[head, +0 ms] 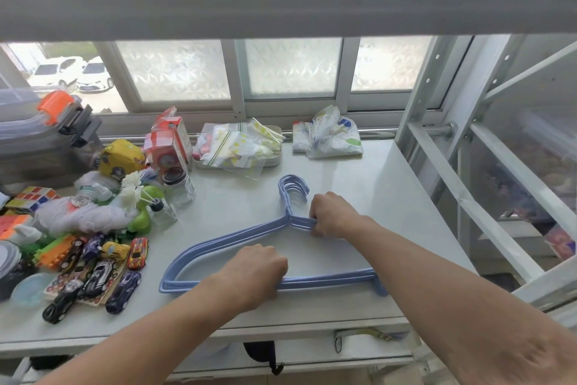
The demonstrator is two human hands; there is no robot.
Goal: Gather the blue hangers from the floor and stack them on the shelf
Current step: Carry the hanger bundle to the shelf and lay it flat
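Observation:
A stack of several blue hangers (218, 239) lies flat on the white shelf (390, 197), hooks pointing away toward the window. My left hand (256, 272) grips the bottom bars of the stack near their middle. My right hand (332, 213) is closed around the right shoulder bars just below the hooks. My right forearm hides part of the right side of the hangers.
Toy cars (93, 275), puzzle cubes (31, 197), a white mop head (81, 216) and small glass jars (181, 188) crowd the shelf's left side. Zip bags on a tray (240, 147) and a patterned cloth (334, 134) lie by the window. A metal rack frame (452, 166) stands right.

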